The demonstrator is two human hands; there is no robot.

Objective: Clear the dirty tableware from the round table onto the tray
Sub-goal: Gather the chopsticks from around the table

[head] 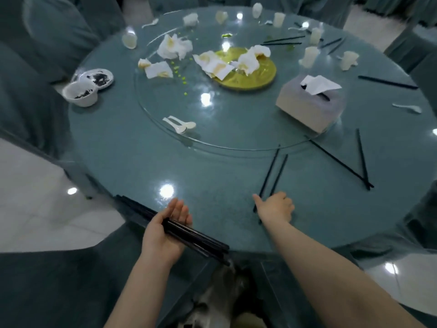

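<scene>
Black chopsticks, a whole bundle (189, 234), lie across the palm of the left hand (164, 235), which is turned palm up at the near edge of the surface (132, 166). Its fingers are nearly straight and only lightly cupped; the thumb side lies against the sticks, and the bundle sticks out past the hand on both sides.

The right hand (275, 207) rests on the surface, well apart from the left one. Its fingers are curled down onto the near ends of a pair of chopsticks (272, 176), with the thumb stretched out to the left; the pair runs away from the knuckles toward the glass turntable (212, 138). Whether the fingers actually pinch the sticks cannot be told.

Farther right of that hand lies a crossed pair of chopsticks (350, 162). Beyond both hands, on the turntable, are two white spoons (181, 125), a tissue box (307, 102), crumpled napkins (175, 47) and a yellow plate (250, 74). Far off to the left of the left hand stand a white bowl (81, 94) and a small dish (99, 78).
</scene>
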